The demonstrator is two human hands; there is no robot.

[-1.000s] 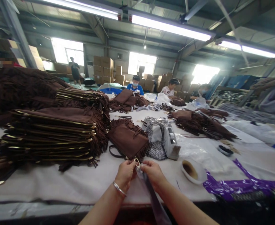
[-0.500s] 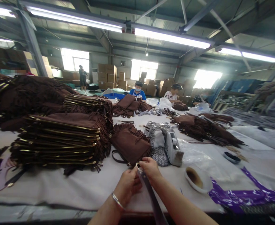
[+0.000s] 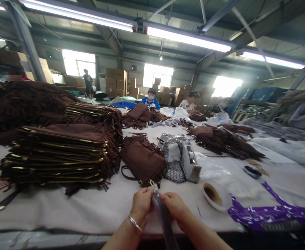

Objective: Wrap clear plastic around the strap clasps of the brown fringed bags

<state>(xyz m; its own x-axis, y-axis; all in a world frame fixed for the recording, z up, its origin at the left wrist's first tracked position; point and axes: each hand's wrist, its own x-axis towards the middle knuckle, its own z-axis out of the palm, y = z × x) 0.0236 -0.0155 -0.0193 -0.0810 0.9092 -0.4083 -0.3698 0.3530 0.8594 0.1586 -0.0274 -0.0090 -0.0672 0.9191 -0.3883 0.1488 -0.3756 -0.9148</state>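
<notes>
Brown suede fringed bag [image 3: 143, 159], lying flat on the white table [image 3: 64, 208], near centre. Dark strap [image 3: 165, 222] runs from its metal clasp [image 3: 152, 183] toward the near edge. Left hand [image 3: 142, 205], silver bracelet at wrist, pinches the strap just below the clasp. Right hand [image 3: 175, 206] grips the same strap from the right, fingers closed. Stack of brown bags [image 3: 61, 152] with gold edging, left. Grey tape dispenser [image 3: 190, 163] and patterned cloth [image 3: 174, 170], right of the bag. Tape roll [image 3: 214, 194], near right.
</notes>
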